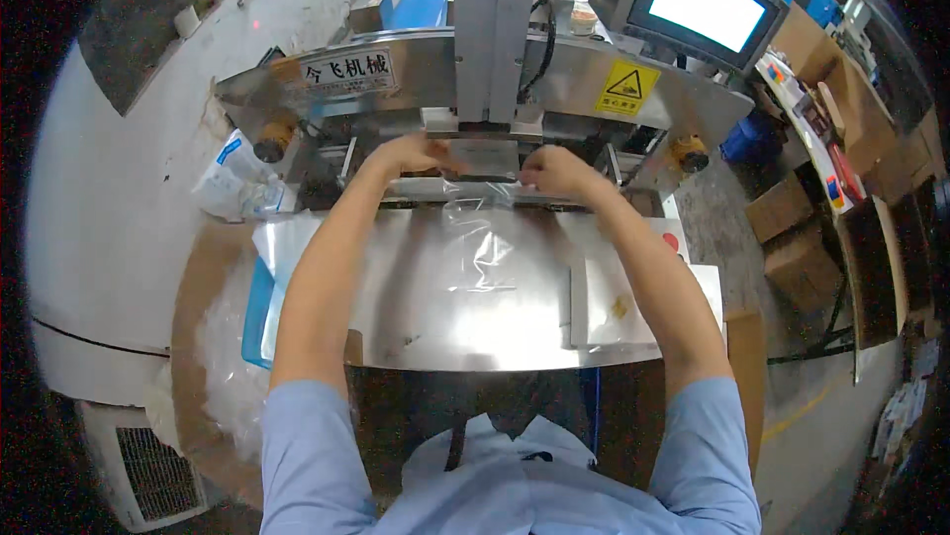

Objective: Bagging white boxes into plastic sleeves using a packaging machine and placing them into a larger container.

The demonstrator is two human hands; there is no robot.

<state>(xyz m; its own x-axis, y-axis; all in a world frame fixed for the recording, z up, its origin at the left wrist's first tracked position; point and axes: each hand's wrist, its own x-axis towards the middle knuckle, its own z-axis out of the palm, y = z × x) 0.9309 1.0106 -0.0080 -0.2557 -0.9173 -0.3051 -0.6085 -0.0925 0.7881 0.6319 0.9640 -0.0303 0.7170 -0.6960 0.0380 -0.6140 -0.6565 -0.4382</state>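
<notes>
A clear plastic bag (483, 243) lies flat over the front of a steel machine table (435, 322), its far end reaching under the machine's crossbar. At the bag's far left edge is my left hand (408, 155), slightly blurred, with its fingers bent in and closed at the film. My right hand (559, 173) is curled at the opposite edge, fingertips pinched together by the bag's corner. Between the hands, a flat pale piece (485, 154) shows at the bag's far end; what it is I cannot make out. Both sets of fingertips are partly hidden.
A grey upright column (485, 45) stands behind the hands, with a lit screen (707, 2) at upper right. A red button (671, 241) sits beside my right forearm. On the left are a blue tray (259, 312) and a carton of clear bags (226, 357). Cardboard boxes (797, 238) stand right.
</notes>
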